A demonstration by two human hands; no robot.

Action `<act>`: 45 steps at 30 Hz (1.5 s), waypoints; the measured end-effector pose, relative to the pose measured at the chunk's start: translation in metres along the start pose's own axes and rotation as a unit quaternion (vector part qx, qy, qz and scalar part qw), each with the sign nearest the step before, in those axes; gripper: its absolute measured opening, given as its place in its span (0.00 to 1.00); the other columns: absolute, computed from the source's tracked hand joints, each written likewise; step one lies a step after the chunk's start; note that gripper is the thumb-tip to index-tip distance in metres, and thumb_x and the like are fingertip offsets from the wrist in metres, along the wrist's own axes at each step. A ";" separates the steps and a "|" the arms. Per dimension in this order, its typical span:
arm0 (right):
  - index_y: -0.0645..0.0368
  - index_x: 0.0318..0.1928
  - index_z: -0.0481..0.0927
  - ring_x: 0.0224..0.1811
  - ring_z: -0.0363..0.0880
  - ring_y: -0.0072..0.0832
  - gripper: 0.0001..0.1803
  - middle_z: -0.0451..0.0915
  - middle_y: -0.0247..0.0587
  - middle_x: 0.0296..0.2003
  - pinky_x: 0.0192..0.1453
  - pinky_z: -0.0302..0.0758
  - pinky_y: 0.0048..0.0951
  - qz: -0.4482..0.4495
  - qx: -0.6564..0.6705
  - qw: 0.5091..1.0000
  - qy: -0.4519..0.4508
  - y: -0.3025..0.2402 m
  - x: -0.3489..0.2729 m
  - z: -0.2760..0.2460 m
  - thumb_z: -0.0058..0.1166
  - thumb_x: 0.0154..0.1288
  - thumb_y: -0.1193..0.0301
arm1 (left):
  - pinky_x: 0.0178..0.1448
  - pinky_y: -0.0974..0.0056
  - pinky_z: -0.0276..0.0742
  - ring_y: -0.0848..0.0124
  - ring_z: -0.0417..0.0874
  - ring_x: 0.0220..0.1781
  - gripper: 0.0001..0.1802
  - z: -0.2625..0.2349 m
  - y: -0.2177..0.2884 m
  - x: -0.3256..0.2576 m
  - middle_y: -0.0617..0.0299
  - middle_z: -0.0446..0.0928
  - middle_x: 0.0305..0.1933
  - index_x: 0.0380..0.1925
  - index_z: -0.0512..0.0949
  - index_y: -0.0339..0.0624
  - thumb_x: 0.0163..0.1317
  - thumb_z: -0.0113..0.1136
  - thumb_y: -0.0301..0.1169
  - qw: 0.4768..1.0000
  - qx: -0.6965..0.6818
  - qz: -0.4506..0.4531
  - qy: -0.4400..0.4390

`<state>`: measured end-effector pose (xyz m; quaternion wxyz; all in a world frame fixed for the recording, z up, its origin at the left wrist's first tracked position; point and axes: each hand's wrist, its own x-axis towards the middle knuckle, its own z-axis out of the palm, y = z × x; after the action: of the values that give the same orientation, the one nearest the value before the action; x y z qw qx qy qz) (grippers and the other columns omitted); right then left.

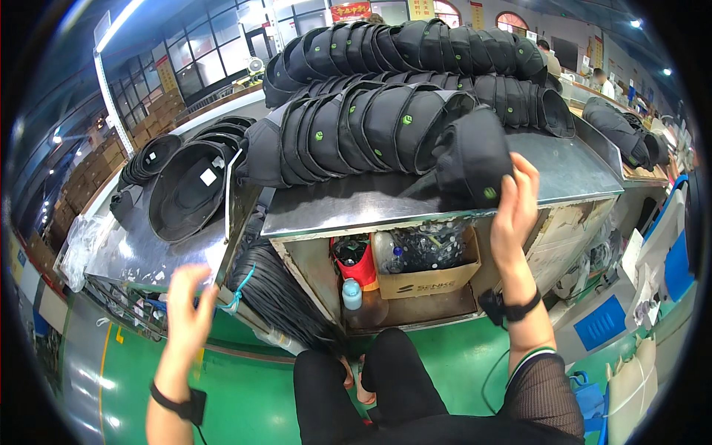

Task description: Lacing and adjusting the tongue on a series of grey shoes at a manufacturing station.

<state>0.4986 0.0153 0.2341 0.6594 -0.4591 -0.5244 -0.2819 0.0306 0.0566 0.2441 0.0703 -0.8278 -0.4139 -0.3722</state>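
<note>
Your front row of nested caps (374,130), at 12 o'clock, is matte black fabric: rounded, overlapping shells with thin raised edges and small green emblems on several. It lies on a smooth, reflective metal bench top (334,209). At 9 o'clock, a hollow oval black piece (180,194) shows its dark inside and a square white label. Below the bench, at 4 o'clock, a brown cardboard box (430,279) holds a tangle of dark and clear glossy bits; a light-blue bottle (351,295) stands at 6 o'clock. Toward 7 o'clock hangs a bundle of long black strips (278,293), tied with blue cord.

Cap at the row's near right end (475,159): at 2 o'clock, domed, tilted, green emblem low on its right side. Your right hand (515,208) is at 3 o'clock, fingers mostly straight, thumb and fingertips at the cap's right edge; cannot tell whether they pinch it. Your left hand (188,308), at 8 o'clock, is released, fingers loosely curved, holding nothing, well apart from that cap.
</note>
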 end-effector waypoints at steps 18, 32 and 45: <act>0.70 0.65 0.60 0.70 0.59 0.53 0.37 0.62 0.65 0.64 0.72 0.56 0.42 0.271 0.243 0.742 -0.563 -0.171 -0.326 0.065 0.56 0.65 0.58 | 0.68 0.55 0.66 0.50 0.70 0.65 0.41 0.152 0.000 -0.244 0.40 0.68 0.62 0.63 0.66 0.33 0.58 0.64 0.51 0.871 -0.201 -0.446 -0.044; 0.57 0.38 0.80 0.42 0.76 0.35 0.11 0.74 0.41 0.40 0.46 0.72 0.36 0.204 0.178 0.900 -0.342 -0.169 -0.299 0.191 0.65 0.55 0.71 | 0.70 0.56 0.61 0.50 0.68 0.66 0.32 0.217 -0.031 -0.287 0.41 0.69 0.63 0.62 0.67 0.39 0.68 0.52 0.51 0.763 -0.280 -0.583 0.002; 0.53 0.39 0.75 0.29 0.80 0.35 0.03 0.76 0.40 0.25 0.35 0.75 0.34 0.140 0.425 0.466 -0.763 -0.163 -0.289 -0.022 0.51 0.68 0.70 | 0.24 0.66 0.61 0.72 0.63 0.16 0.19 0.057 0.024 -0.159 0.67 0.68 0.20 0.44 0.75 0.40 0.65 0.57 0.44 0.447 -0.779 -0.435 -0.059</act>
<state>0.2850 -0.1046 0.0097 0.1416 -0.2225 -0.8034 0.5338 0.0193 -0.0352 0.1005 -0.7999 -0.2670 -0.2600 -0.4705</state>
